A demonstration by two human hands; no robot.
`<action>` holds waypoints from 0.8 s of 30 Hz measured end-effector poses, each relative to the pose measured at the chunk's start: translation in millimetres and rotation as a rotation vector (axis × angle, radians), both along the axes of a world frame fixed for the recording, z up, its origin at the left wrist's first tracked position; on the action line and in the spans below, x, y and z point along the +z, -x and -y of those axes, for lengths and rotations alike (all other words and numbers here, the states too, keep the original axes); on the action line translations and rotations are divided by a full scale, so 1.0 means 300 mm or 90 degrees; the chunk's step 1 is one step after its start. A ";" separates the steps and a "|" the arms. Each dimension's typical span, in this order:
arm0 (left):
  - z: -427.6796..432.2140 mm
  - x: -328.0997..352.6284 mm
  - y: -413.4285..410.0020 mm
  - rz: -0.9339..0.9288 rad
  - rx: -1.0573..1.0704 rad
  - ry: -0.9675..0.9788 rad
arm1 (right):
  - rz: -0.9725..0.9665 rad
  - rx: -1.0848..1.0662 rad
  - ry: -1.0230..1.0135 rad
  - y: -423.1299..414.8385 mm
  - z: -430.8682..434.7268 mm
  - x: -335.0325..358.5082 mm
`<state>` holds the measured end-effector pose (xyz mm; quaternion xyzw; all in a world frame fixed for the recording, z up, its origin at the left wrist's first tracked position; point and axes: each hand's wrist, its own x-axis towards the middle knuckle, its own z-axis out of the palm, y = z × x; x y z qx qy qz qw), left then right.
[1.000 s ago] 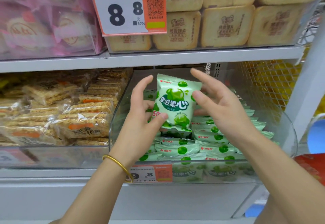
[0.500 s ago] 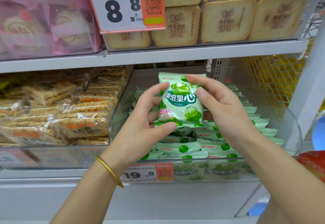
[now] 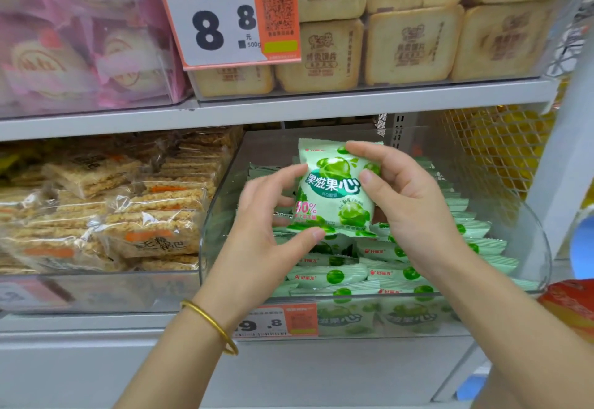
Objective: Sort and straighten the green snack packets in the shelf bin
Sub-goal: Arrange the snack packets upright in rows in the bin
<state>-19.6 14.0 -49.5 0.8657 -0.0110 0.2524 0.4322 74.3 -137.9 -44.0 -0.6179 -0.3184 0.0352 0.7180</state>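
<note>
White metal shelving (image 3: 321, 110) fills the view, stocked on two levels. On the lower level stands a clear plastic bin (image 3: 535, 248) with a curved, glossy wall, and in it lie rows of green packets (image 3: 385, 275), flat pillow shapes with crimped ends, overlapping like tiles. One held packet (image 3: 334, 196) stands upright above those rows, printed face forward, puffy and smooth, with a serrated seam at top and bottom.

Both forearms reach up from below. The left hand (image 3: 266, 232) is at the packet's left edge: its thumb lies along the bottom seam, and its curled fingers (image 3: 283, 174) reach the left side. The right hand (image 3: 408, 216) grips the right side, forefinger hooked over the top corner and thumb pressed on the front. A thin gold bangle (image 3: 212, 325) circles the left wrist.

An orange price tag (image 3: 276, 320) is stuck to the bin's front. To the left sit crinkly clear bags of grain bars (image 3: 144, 216). Above are pale square blocks (image 3: 411, 45), pink wrapped packs (image 3: 64, 55) and a large price card (image 3: 225, 20).
</note>
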 end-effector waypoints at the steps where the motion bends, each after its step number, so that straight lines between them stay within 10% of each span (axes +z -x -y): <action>1: -0.004 -0.001 -0.001 0.033 0.049 -0.073 | 0.002 -0.009 0.005 0.000 0.002 0.002; 15: -0.001 -0.016 -0.010 0.103 0.132 -0.327 | -0.074 0.096 -0.013 0.025 -0.009 0.016; 24: 0.026 0.032 0.009 0.082 0.019 0.102 | 0.092 -0.035 0.062 -0.015 0.004 0.006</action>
